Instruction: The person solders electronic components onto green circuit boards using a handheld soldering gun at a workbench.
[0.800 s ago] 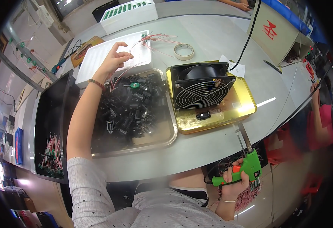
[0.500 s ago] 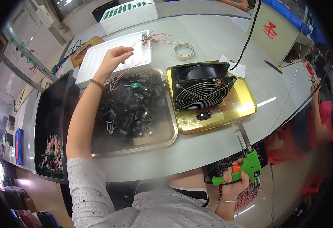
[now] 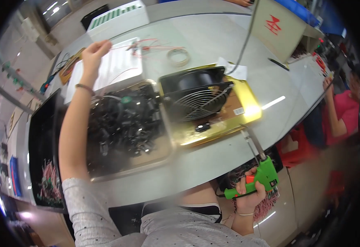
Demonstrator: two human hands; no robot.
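Observation:
My left hand is closed in a pinch above the white foam tray. A thin red wire runs from its fingertips toward a small circuit board at the tray's far right corner. Low on the right, beyond the table edge, my right hand is wrapped round a green soldering gun, whose metal tip points up and to the left. A small black plastic part lies on the yellow tin lid in front of a black fan.
A metal tray holds many black parts. To its left stands a black bin with wired boards. Behind are a tape roll and a foam box of boards. A person in pink sits at right.
My left hand has moved left and away from the small board, drawing the wire out. The whole view has shifted a little. My right hand still grips the soldering gun.

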